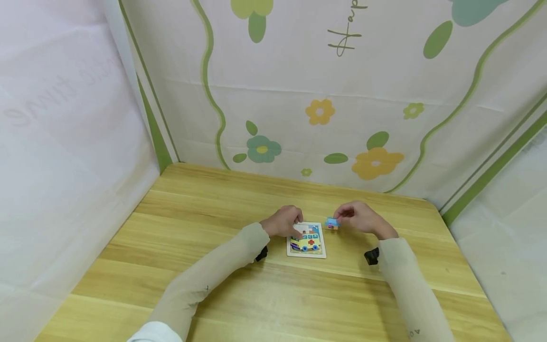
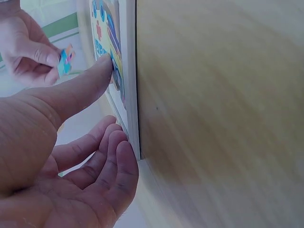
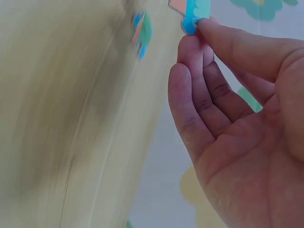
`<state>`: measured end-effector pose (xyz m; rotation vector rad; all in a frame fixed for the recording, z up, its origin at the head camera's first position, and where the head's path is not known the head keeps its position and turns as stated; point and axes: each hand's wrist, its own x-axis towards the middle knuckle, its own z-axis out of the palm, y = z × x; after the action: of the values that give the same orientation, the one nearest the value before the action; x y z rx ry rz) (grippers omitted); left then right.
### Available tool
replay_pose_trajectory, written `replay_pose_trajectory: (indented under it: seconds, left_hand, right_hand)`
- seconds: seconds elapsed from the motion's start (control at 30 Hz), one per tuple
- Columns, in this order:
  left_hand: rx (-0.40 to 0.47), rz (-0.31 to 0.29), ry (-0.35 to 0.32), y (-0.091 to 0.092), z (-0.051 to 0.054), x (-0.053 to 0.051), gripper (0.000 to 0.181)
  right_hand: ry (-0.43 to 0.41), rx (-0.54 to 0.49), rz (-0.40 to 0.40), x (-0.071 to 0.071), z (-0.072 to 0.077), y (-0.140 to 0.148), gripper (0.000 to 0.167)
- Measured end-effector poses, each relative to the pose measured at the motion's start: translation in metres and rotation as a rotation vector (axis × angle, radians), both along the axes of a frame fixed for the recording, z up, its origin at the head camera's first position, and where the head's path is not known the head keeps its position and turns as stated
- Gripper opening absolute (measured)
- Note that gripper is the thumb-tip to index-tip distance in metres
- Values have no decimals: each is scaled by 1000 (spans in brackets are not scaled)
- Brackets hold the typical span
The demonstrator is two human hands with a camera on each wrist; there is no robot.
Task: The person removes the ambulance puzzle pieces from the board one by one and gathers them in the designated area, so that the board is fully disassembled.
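A small framed jigsaw puzzle board [image 1: 305, 255] with a yellow ambulance picture lies on the table. My left hand [image 1: 284, 222] holds it at its left side. In the left wrist view the thumb [image 2: 97, 78] presses on the picture while the curled fingers sit against the board's edge. Just right of the board, my right hand [image 1: 361, 217] pinches a blue and orange puzzle piece [image 3: 191, 16] between thumb and fingertips, above the table. Another small puzzle piece [image 3: 141, 35], blurred, shows beyond it in the right wrist view. The picture's upper left part is partly covered by my left hand.
The wooden table [image 1: 239, 304] ends at a hanging floral cloth [image 1: 282, 61] behind, with more cloth on both sides. Dark wrist devices show under each forearm, one by the right sleeve [image 1: 397, 256].
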<state>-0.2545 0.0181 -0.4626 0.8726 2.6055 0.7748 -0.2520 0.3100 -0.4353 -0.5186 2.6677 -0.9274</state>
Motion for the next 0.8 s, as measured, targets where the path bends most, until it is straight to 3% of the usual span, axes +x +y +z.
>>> replay_pose_trajectory:
  seconds: [0.4,0.8]
  left_hand:
    - [7,4,-2,-2,0,3,49]
    - [15,4,12,0,0,3,47]
  right_hand:
    - [55,9,-155,9,-13,44,15]
    - [33,39,-173,-2,-28,43,15]
